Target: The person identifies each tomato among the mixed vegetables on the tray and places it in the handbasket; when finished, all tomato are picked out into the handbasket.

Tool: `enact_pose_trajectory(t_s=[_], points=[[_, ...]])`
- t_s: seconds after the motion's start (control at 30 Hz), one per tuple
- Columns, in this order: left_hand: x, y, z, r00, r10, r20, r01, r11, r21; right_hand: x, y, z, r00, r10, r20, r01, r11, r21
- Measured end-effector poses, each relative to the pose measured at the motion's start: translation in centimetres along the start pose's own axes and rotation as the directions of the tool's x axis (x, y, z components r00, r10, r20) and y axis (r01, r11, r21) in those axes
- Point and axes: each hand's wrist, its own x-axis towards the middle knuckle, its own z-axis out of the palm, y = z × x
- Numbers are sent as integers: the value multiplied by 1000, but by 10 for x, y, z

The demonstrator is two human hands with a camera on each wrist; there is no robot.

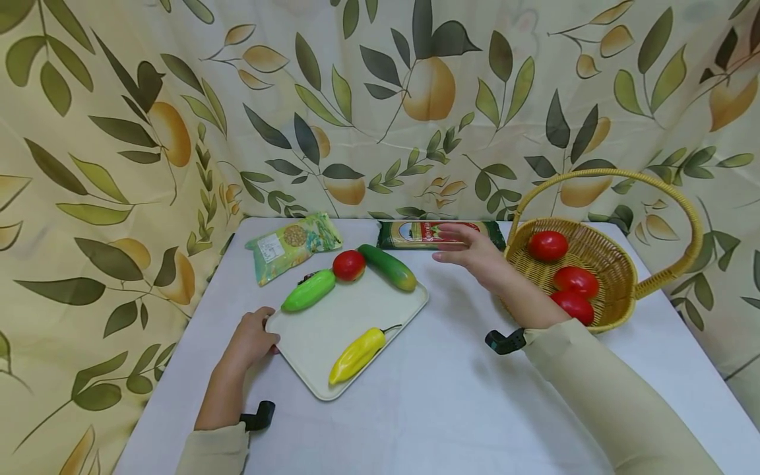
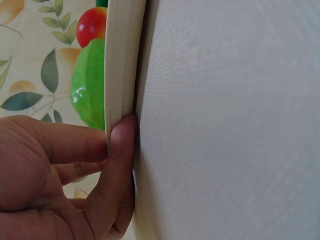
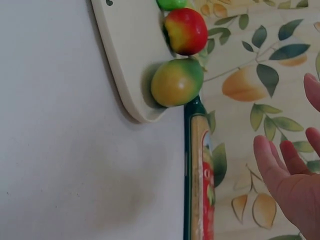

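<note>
My left hand (image 1: 254, 338) pinches the left edge of a cream tray (image 1: 309, 356), thumb and fingers on either side of the rim (image 2: 120, 65). On the tray lie a light green, bumpy vegetable (image 1: 309, 291), a round red fruit with a yellow patch (image 3: 186, 31), a long dark green vegetable (image 1: 387, 267) with a yellowish end, and a yellow pepper (image 1: 357, 356). My right hand (image 1: 475, 257) hovers with fingers spread and holds nothing. It partly covers a dark green noodle-like packet (image 1: 410, 232) at the back in the head view.
A yellow wicker basket (image 1: 617, 290) with a tall handle and several red fruits (image 1: 547, 246) stands at the right, close to my right forearm. A green and yellow bag (image 1: 293, 245) lies behind the tray. Patterned cloth (image 1: 380, 152) hangs behind the white table (image 1: 439, 409).
</note>
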Motion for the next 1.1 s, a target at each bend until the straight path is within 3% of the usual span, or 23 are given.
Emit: enact_pose_trajectory(t_s=[0.9, 1.1], points=[[1, -2, -1, 999, 31, -19, -32, 999, -9, 23, -3, 42, 997, -10, 78, 7, 999, 38], [0, -1, -1, 1000, 15, -23, -15, 1000, -23, 25, -5, 51, 996, -13, 93, 9, 999, 40]])
